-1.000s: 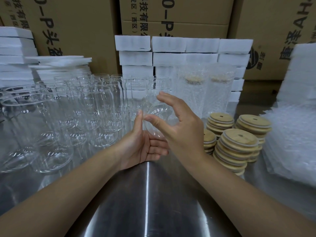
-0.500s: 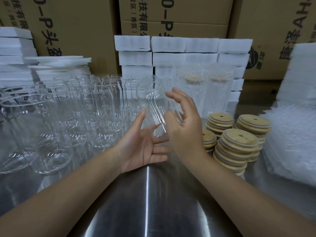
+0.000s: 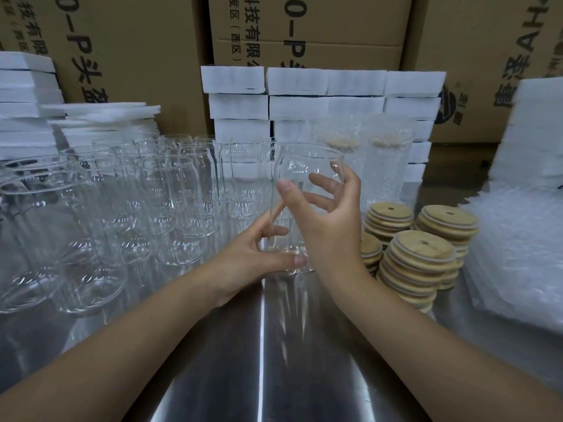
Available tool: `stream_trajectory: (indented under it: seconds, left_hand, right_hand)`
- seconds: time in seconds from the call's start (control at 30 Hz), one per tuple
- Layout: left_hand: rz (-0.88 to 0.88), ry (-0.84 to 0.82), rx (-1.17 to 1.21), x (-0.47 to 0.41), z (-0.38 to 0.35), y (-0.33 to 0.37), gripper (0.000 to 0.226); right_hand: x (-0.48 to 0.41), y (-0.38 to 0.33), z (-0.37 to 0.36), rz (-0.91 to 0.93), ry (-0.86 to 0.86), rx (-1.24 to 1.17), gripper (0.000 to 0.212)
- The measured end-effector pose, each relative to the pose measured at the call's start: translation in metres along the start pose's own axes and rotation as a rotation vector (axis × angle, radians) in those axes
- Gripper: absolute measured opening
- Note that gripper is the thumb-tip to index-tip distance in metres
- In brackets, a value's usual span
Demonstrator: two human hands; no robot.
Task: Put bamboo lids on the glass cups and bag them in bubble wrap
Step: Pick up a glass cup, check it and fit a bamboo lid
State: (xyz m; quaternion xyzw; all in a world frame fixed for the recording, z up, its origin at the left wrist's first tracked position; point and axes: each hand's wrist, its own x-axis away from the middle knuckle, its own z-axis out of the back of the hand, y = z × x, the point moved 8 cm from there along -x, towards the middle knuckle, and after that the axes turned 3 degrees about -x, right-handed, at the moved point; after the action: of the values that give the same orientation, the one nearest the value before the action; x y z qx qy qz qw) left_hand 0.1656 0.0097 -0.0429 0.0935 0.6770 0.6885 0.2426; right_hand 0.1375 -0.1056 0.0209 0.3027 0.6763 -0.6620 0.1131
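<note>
One glass cup (image 3: 307, 166) stands upright at the middle of the worktop (image 3: 262, 360). The left hand (image 3: 246, 263) has its fingers (image 3: 275, 230) and thumb curled round the base, and the right hand (image 3: 332, 236) has its fingers (image 3: 320, 202) wrapped round the upper wall. I cannot tell whether the base touches the worktop. Many empty glasses (image 3: 170, 202) crowd the left. Stacks of bamboo lids (image 3: 420, 254) sit just right of the hands, with bubble wrap bags (image 3: 511, 254) beyond them and two bagged cups (image 3: 365, 166) behind.
</note>
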Motion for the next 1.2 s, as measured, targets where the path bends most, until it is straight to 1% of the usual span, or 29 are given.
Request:
stream_trajectory:
  seconds: [0.07,0.17,0.27,0.37,0.47,0.57,0.63,0.67,0.7,0.77,0.8,0.87,0.9,0.97,1.03,1.1,1.2]
  left_hand:
    - [-0.01,0.001,-0.037,-0.001,-0.002,-0.001,0.103]
    - [-0.037,0.094,-0.01,-0.002,-0.002,0.0,0.093]
    - [-0.077,0.186,0.065,-0.001,-0.002,0.004,0.091]
    - [-0.095,0.227,0.057,0.002,0.0,0.008,0.086]
    - [-0.076,0.177,0.091,0.002,0.0,0.008,0.074]
    - [-0.054,0.098,0.204,-0.001,-0.001,0.006,0.052]
    - [-0.032,0.065,0.24,-0.002,-0.001,0.004,0.047]
    - [-0.022,0.057,0.246,-0.002,0.0,0.003,0.05]
    - [-0.004,0.05,0.239,-0.003,0.0,0.001,0.059]
    - [0.04,0.025,0.191,-0.004,0.0,-0.002,0.083]
    - [0.057,0.012,0.171,-0.004,-0.001,-0.004,0.087]
    - [0.09,-0.011,0.173,-0.006,-0.002,-0.005,0.085]
    - [0.108,-0.019,0.181,-0.007,-0.002,-0.006,0.086]
    - [0.127,-0.03,0.165,-0.007,-0.003,-0.007,0.091]
    - [0.155,-0.026,0.128,-0.006,-0.003,-0.009,0.103]
    - [0.182,-0.033,0.109,-0.006,-0.003,-0.011,0.112]
    - [0.207,-0.043,0.105,-0.005,-0.005,-0.014,0.116]
  right_hand:
    - [-0.001,0.002,0.005,-0.035,0.064,-0.083,0.083]
    - [-0.003,0.007,0.01,-0.108,0.15,-0.233,0.085]
    - [-0.006,0.008,0.014,-0.143,0.206,-0.331,0.081]
    - [-0.007,0.009,0.012,-0.164,0.193,-0.371,0.081]
    - [-0.007,0.015,0.005,-0.177,0.134,-0.348,0.075]
    - [-0.007,0.02,0.001,-0.207,0.112,-0.361,0.081]
    - [-0.008,0.021,-0.001,-0.225,0.093,-0.396,0.079]
    - [-0.008,0.02,-0.001,-0.227,0.084,-0.414,0.076]
    - [-0.009,0.018,-0.002,-0.226,0.074,-0.427,0.073]
    - [-0.008,0.015,-0.001,-0.216,0.05,-0.452,0.068]
    - [-0.007,0.013,-0.001,-0.211,0.041,-0.468,0.066]
    - [-0.007,0.013,-0.001,-0.223,0.038,-0.496,0.063]
    - [-0.007,0.014,-0.001,-0.24,0.043,-0.498,0.064]
    - [-0.007,0.017,-0.002,-0.278,0.05,-0.464,0.075]
    - [-0.006,0.018,-0.004,-0.297,0.043,-0.442,0.083]
    - [-0.005,0.017,-0.005,-0.302,0.024,-0.472,0.082]
    - [-0.006,0.018,-0.006,-0.299,0.013,-0.487,0.087]
